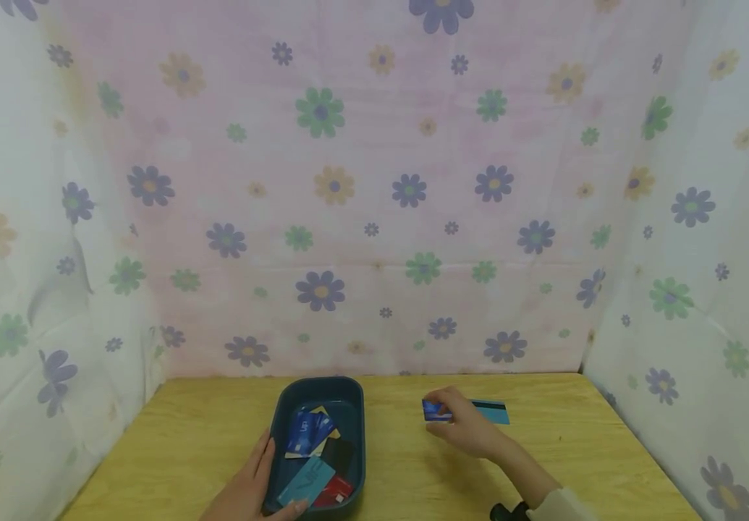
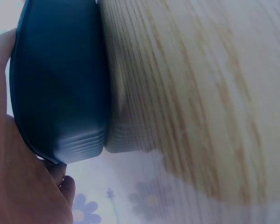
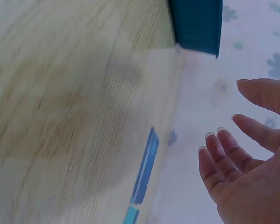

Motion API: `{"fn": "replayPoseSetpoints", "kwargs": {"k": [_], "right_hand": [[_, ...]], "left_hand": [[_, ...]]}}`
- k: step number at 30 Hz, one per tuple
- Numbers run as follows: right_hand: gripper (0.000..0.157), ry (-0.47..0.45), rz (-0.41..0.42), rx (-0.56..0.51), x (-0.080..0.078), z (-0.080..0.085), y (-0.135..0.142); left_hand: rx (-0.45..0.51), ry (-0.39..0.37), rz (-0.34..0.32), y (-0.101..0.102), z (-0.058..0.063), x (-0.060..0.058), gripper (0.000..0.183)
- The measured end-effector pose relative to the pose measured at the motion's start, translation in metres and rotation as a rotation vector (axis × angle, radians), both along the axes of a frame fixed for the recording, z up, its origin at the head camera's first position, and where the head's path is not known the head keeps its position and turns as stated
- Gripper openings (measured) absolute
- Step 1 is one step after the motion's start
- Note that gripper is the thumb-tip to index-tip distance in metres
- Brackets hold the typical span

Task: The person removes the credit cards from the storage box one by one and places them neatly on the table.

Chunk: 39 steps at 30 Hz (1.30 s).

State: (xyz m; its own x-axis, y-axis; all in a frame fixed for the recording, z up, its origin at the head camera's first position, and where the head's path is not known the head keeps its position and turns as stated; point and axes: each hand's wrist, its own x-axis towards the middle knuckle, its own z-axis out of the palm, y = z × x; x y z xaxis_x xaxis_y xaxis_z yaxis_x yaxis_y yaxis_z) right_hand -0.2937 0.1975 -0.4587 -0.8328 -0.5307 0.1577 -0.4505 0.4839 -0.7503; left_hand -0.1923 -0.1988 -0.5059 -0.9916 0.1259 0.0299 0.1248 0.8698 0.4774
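A dark blue plastic tray [image 1: 359, 463] stands on the table, and my left hand [image 1: 250, 481] holds it at its near left side, fingers along the outer wall and thumb at the near rim. Inside lie blue cards [image 1: 309, 433], a light blue card [image 1: 307, 481], a red card [image 1: 335, 493] and a black card [image 1: 338, 456]. To the right, my right hand [image 1: 462, 423] hovers over a dark blue card [image 3: 144, 168] on the table, its fingers relaxed with nothing between them in the right wrist view. A light blue card with a black stripe [image 1: 493, 412] lies beside it, partly hidden.
The wooden table [image 1: 400, 470] meets a flowered cloth [image 1: 374, 318] at the back, with more cloth on both sides. A small black object [image 1: 507, 512] shows by the right sleeve at the bottom edge.
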Motion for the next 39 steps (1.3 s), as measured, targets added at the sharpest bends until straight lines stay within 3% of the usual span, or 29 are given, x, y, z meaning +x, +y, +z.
{"fn": "replayPoseSetpoints", "kwargs": {"k": [9,30,39], "right_hand": [[0.043,0.005,0.063,0.018,0.01,0.008,-0.025],[0.041,-0.037,0.13,-0.036,0.025,0.012,-0.061],[0.034,0.059,0.179,-0.017,0.028,0.006,-0.08]], "left_hand": [[0.008,-0.025,-0.014,-0.007,0.003,-0.01,0.123],[0.02,-0.054,-0.006,-0.005,0.008,-0.011,0.124],[0.045,-0.023,-0.018,-0.006,0.002,-0.012,0.124]]}}
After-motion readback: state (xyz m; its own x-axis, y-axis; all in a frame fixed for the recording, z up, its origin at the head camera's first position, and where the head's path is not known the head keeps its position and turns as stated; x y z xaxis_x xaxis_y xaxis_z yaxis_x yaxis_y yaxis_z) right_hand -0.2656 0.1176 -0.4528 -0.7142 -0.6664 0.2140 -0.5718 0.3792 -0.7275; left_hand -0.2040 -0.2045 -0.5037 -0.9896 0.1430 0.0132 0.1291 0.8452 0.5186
